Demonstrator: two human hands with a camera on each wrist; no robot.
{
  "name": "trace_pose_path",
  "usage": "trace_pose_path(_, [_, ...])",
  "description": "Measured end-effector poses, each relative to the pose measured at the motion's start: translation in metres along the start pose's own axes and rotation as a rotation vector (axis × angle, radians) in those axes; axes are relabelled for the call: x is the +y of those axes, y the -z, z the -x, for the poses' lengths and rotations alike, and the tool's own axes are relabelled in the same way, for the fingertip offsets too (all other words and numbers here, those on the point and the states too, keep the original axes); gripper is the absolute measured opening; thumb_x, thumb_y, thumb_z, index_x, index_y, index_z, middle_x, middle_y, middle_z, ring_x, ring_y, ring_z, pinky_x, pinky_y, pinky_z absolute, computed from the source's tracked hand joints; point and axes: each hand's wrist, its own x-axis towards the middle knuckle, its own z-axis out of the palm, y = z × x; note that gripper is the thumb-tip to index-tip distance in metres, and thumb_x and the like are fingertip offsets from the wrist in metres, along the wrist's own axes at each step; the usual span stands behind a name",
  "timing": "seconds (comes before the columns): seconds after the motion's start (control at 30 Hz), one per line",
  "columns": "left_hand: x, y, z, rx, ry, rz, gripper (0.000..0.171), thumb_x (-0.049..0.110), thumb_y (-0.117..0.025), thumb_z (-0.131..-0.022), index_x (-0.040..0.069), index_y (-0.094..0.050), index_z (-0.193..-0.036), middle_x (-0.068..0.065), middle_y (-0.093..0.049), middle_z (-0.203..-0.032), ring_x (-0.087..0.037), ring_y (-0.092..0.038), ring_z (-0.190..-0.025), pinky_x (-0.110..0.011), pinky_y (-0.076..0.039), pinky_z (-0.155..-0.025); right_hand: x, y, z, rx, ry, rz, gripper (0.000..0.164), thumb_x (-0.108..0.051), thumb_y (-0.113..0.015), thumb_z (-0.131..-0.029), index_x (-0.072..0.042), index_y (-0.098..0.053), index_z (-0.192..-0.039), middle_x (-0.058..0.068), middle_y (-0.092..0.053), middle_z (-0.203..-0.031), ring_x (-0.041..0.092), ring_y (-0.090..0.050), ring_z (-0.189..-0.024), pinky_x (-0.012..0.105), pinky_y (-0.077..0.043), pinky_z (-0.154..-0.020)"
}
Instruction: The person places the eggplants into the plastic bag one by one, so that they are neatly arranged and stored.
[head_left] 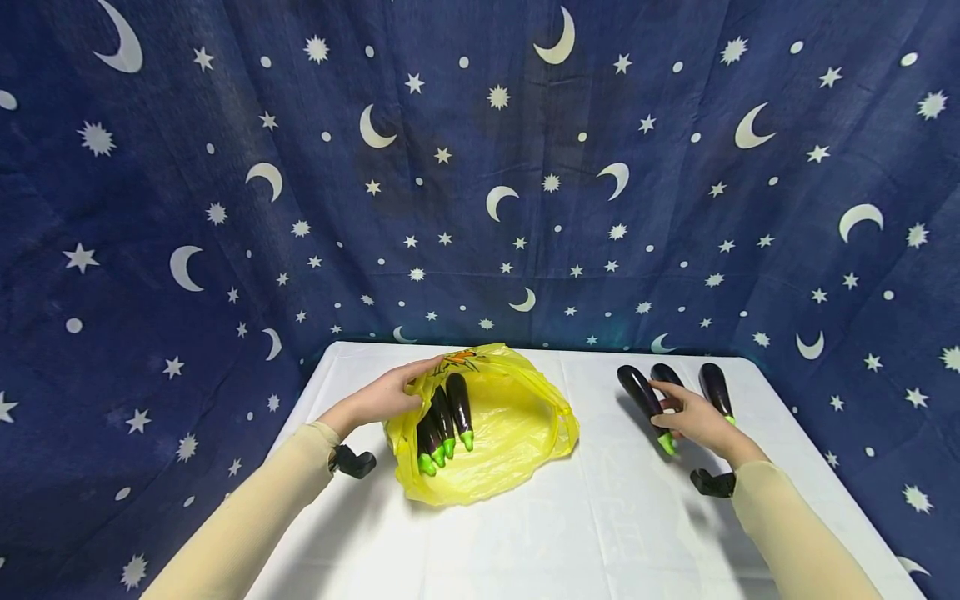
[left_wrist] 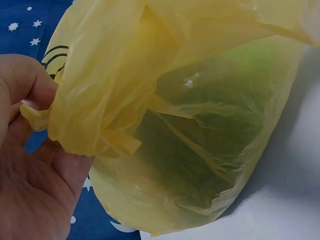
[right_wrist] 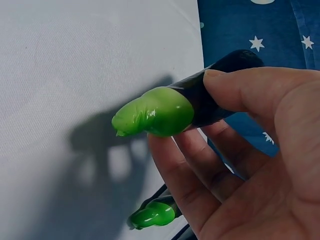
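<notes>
My left hand [head_left: 386, 400] pinches the left rim of a yellow plastic bag [head_left: 517, 467], whose mouth gapes toward me. Inside the bag, along its left side, lie several dark purple eggplants [head_left: 460, 408] with green stem ends facing me. In the left wrist view the bag's thin film [left_wrist: 100, 90] is bunched at the fingers, and dark shapes show through it. My right hand [head_left: 693, 419] grips another eggplant [head_left: 640, 392] between thumb and fingers, raised over the table, its green stem end [right_wrist: 155, 110] pointing toward me. Two more eggplants, one at the far right [head_left: 715, 387], lie by this hand.
A white-covered table [head_left: 600, 542] carries everything. Behind it and at both sides hangs a dark blue cloth [head_left: 480, 225] with moons and stars. Black wrist cameras, one of them on the left wrist [head_left: 354, 461], jut out from both sleeves.
</notes>
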Motion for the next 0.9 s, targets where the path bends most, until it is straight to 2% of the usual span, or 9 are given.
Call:
trace_pose_path(0.2, [0.0,0.0,-0.001,0.005,-0.003,-0.019,0.082,-0.003,-0.058,-0.088,0.022,-0.033,-0.162,-0.004,-0.033,-0.164,-0.025,-0.032,-0.148,-0.049,-0.029,-0.119,0.001,0.001,0.0,-0.009,0.002,-0.055,0.084,-0.012,-0.072,-0.094,-0.001,-0.024,-0.161,0.032,-0.053,-0.135,0.023,-0.062,-0.096,0.036,-0.056,-0.07])
trace_pose_path(0.4, [0.0,0.0,0.0,0.004,-0.013,-0.026,0.081,-0.003,-0.058,-0.088,0.02,-0.034,-0.162,-0.006,-0.033,-0.165,-0.026,-0.033,-0.148,-0.051,-0.03,-0.118,0.001,-0.002,0.0,-0.025,-0.028,-0.114,0.085,-0.015,-0.072,-0.095,-0.003,-0.022,-0.162,0.033,-0.051,-0.141,0.024,-0.065,-0.11,0.041,-0.056,-0.083])
trace_pose_path(0.73, [0.0,0.0,-0.001,0.011,-0.009,-0.038,0.081,-0.003,-0.058,-0.088,0.019,-0.033,-0.162,-0.008,-0.032,-0.165,-0.028,-0.032,-0.149,-0.051,-0.028,-0.119,-0.006,-0.007,0.003,-0.053,-0.044,-0.236,0.086,-0.014,-0.071,-0.096,-0.005,-0.018,-0.164,0.034,-0.042,-0.146,0.022,-0.065,-0.109,0.049,-0.055,-0.092])
trace_pose_path(0.9, [0.001,0.0,-0.001,0.012,-0.021,-0.027,0.081,-0.004,-0.057,-0.088,0.018,-0.033,-0.162,-0.008,-0.033,-0.164,-0.028,-0.032,-0.149,-0.052,-0.029,-0.118,-0.007,-0.01,0.002,-0.052,-0.059,-0.292,0.086,-0.014,-0.07,-0.096,-0.007,-0.017,-0.164,0.033,-0.038,-0.149,0.019,-0.065,-0.109,0.048,-0.055,-0.093])
